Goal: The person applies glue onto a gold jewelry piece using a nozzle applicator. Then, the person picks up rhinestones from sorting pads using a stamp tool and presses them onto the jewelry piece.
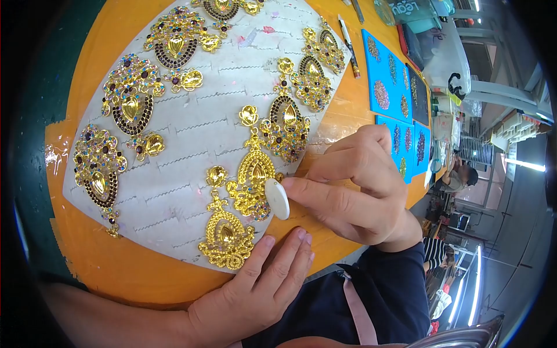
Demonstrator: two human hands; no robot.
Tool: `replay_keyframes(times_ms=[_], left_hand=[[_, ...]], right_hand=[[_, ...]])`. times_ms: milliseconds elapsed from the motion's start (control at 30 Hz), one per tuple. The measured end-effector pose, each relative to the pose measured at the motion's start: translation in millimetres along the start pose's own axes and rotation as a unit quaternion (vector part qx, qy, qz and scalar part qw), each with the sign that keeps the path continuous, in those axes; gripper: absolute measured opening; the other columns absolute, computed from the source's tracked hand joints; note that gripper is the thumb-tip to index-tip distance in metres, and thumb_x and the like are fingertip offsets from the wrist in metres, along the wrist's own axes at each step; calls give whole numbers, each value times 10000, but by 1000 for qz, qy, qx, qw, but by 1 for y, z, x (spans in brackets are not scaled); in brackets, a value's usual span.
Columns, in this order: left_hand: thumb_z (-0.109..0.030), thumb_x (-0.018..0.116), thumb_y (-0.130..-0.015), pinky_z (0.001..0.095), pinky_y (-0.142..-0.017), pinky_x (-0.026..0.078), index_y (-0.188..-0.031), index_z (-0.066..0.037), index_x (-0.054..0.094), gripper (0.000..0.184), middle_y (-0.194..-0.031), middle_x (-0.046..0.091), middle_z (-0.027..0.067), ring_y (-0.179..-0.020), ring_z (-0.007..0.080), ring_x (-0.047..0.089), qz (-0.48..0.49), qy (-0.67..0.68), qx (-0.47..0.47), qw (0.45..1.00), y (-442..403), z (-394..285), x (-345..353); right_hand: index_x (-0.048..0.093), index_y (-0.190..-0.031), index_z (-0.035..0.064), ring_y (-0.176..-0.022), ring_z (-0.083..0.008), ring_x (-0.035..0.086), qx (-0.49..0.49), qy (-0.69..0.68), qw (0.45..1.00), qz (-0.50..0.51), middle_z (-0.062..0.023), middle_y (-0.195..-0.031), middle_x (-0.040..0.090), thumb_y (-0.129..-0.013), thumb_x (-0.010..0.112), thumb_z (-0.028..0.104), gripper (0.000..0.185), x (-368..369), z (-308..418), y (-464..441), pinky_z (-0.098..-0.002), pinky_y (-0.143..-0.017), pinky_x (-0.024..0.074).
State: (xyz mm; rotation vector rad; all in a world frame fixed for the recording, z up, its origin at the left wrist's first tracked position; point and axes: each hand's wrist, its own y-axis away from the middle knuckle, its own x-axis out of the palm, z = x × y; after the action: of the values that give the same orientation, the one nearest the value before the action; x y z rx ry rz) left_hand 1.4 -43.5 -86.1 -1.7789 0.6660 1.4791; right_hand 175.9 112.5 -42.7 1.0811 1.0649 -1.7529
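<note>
My right hand (354, 185) is closed in a pinch on a white disc (278, 200), held over the edge of a gold pendant (255, 177) with few coloured stones. My left hand (258, 281) lies with fingers extended at the sheet's lower edge, beside another gold pendant (227, 232), and holds nothing visible. Both pendants rest on a white sheet (168, 203) with wavy lines. Pendants set with dark and iridescent stones lie on it too, such as one at the left (98, 168) and one near the middle (287, 127).
The sheet lies on an orange table (145, 278). Beyond it are blue trays (380, 72) with small heaps of stones, and a pen (346, 37). A clear container (415, 14) stands at the top right. Other people (458, 177) are in the background.
</note>
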Motion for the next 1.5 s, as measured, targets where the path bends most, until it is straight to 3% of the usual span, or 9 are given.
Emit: replay_keyframes(times_ms=[500,1500], left_hand=[[-284,479,-989,625,-1102,372,-1325,-58,626,431,-1400,588,170,-1356,326,530,-15,18,-14,1000,-1,-3,3],[-286,492,-981,631,-1091,386,-1306,-70,648,421,-1393,598,156,-1371,324,521,-31,34,-30,998,1,-6,5]], right_hand=[[769,-972,100,-755,-138,582,29,-63,997,-26,13,-893,647,-713,777,87,259,2,-9,2,-312,-731,354],[772,-988,101,-803,-151,604,30,-46,998,-4,12,-895,665,-714,776,95,274,1,-4,0,-314,-754,361]])
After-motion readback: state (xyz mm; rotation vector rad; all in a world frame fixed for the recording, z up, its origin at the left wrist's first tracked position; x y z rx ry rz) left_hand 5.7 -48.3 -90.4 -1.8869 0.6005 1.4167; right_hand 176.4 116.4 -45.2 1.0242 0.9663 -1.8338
